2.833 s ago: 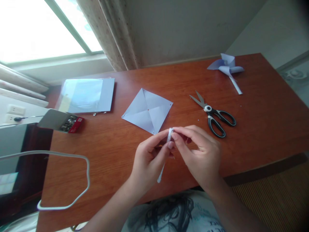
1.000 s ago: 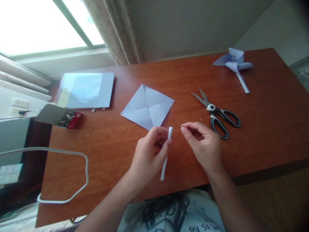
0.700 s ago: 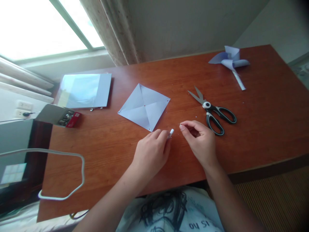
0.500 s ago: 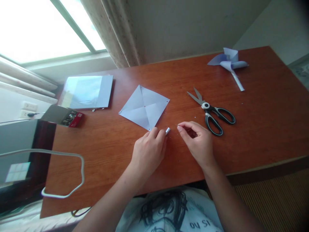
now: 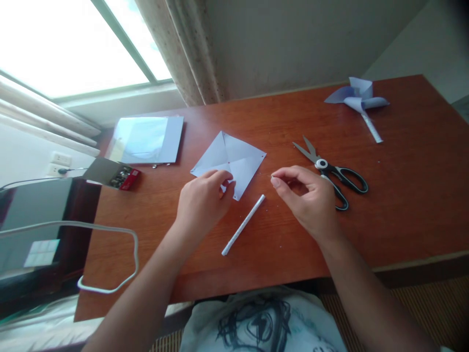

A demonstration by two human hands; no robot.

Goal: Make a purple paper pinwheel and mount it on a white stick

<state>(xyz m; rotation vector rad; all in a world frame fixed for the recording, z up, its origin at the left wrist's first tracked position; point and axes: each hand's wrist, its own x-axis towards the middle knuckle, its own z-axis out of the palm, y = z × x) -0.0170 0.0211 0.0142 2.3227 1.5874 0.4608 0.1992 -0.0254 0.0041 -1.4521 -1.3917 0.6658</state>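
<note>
My left hand (image 5: pixel 205 200) hovers at the near left edge of a square white paper (image 5: pixel 242 159), fingers curled but thumb and forefinger apart, holding nothing visible. The paper has cuts from its corners and small dark dots at the centre and corners. In front of it a thin rolled white paper stick (image 5: pixel 244 225) lies diagonally on the table. My right hand (image 5: pixel 306 198) is closed in a pinch, right of the paper, on something too tiny to name. It covers part of a handle of the scissors (image 5: pixel 322 165), whose blades lie open.
A finished paper pinwheel (image 5: pixel 361 100) lies at the back right of the table (image 5: pixel 414 195). Toward the left are a clear-covered folder (image 5: pixel 146 139), an opened small box (image 5: pixel 128 177) of metal pieces and a white cable (image 5: pixel 136 244). Small paper scraps dot the tabletop.
My left hand has let go of the paper stick and moved left to the square paper. The stick now lies fully visible. My right hand keeps its pinch; the view has shifted slightly.
</note>
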